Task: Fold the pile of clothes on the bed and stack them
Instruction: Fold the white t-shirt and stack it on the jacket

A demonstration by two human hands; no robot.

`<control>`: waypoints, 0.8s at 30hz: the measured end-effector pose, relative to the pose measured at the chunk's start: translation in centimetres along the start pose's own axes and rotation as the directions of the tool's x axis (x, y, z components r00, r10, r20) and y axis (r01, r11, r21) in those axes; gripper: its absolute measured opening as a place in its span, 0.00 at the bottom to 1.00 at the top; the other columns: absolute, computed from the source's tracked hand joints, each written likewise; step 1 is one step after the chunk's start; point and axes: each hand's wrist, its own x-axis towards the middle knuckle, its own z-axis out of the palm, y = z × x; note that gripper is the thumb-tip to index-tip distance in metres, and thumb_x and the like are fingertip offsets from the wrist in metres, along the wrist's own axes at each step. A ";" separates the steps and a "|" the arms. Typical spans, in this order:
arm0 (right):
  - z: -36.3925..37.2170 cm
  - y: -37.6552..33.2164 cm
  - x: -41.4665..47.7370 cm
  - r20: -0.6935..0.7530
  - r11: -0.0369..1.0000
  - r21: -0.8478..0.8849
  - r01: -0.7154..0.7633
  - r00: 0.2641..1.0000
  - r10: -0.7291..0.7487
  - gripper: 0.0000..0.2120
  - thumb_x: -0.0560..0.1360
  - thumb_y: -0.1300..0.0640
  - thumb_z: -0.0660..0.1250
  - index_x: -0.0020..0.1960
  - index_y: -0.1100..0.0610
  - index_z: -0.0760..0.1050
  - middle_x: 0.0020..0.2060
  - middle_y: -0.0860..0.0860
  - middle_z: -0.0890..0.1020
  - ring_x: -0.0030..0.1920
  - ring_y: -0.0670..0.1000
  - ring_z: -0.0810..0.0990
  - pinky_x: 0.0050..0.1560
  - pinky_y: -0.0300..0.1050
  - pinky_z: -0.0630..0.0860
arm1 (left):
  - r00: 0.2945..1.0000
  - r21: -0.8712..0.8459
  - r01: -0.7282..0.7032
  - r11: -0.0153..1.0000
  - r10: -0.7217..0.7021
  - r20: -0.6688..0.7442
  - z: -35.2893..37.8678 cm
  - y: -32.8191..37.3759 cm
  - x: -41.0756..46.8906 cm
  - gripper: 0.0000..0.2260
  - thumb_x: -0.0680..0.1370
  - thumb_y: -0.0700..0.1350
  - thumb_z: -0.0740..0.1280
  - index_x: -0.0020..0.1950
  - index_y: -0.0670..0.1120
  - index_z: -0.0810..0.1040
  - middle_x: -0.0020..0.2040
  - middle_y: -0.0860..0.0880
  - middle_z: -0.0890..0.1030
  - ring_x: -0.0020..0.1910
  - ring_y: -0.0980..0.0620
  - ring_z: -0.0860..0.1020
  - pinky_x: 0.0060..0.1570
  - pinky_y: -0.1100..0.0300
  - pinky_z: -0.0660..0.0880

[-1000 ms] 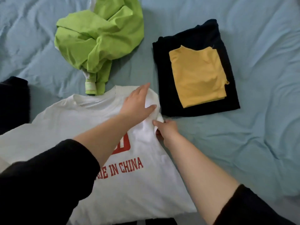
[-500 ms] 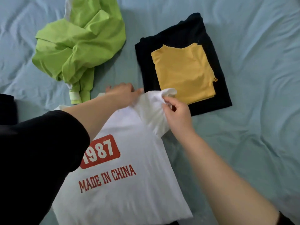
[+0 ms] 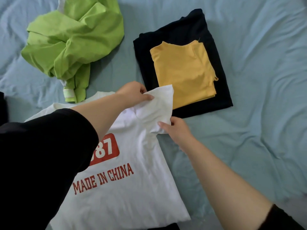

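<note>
A white T-shirt (image 3: pixel 126 188) with red "MADE IN CHINA" print lies face up on the bed in front of me. Its right sleeve is lifted off the sheet. My left hand (image 3: pixel 134 93) pinches the sleeve's upper edge, and my right hand (image 3: pixel 176 131) grips its lower edge. Beyond the sleeve sits a stack: a folded yellow top (image 3: pixel 184 72) on a folded black garment (image 3: pixel 214 39). A crumpled lime-green garment (image 3: pixel 73 40) lies unfolded at the upper left.
The light-blue bed sheet (image 3: pixel 257 97) is wrinkled and spreads wide to the right. A dark garment (image 3: pixel 3 105) shows at the left edge, and another dark piece (image 3: pixel 166 227) peeks out below the white shirt.
Both hands took hold of the white shirt's right sleeve and raised it. The right hand slid from the sleeve's tip down to its lower edge. The view shifted slightly.
</note>
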 end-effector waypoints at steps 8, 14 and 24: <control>0.4 -0.8 -0.6 -0.172 0.975 0.082 0.207 0.966 -0.191 0.05 0.78 0.51 0.64 0.43 0.46 0.72 0.37 0.41 0.79 0.31 0.41 0.77 0.28 0.37 0.72 | 0.962 -0.049 -0.061 0.997 0.046 -0.270 -1.4 0.7 0.1 0.07 0.79 0.53 0.60 0.48 0.53 0.76 0.40 0.54 0.78 0.45 0.48 0.75 0.46 0.54 0.65; -0.4 1.0 -0.3 -0.218 0.993 -0.092 0.077 0.971 -0.096 0.03 0.78 0.55 0.64 0.47 0.54 0.71 0.37 0.49 0.76 0.37 0.52 0.77 0.39 0.49 0.75 | 0.959 -0.211 -0.041 0.977 -0.021 -0.283 1.1 1.7 -0.7 0.14 0.77 0.47 0.62 0.62 0.56 0.73 0.58 0.56 0.78 0.59 0.49 0.75 0.60 0.51 0.71; 4.6 4.2 -4.2 0.474 0.312 -0.742 0.594 0.793 -0.383 0.29 0.81 0.45 0.54 0.79 0.49 0.49 0.79 0.51 0.49 0.78 0.53 0.45 0.77 0.53 0.43 | 0.936 0.000 0.351 0.936 -0.351 -0.027 11.5 -7.1 -13.0 0.47 0.65 0.78 0.56 0.67 0.68 0.23 0.75 0.51 0.26 0.74 0.41 0.29 0.67 0.28 0.44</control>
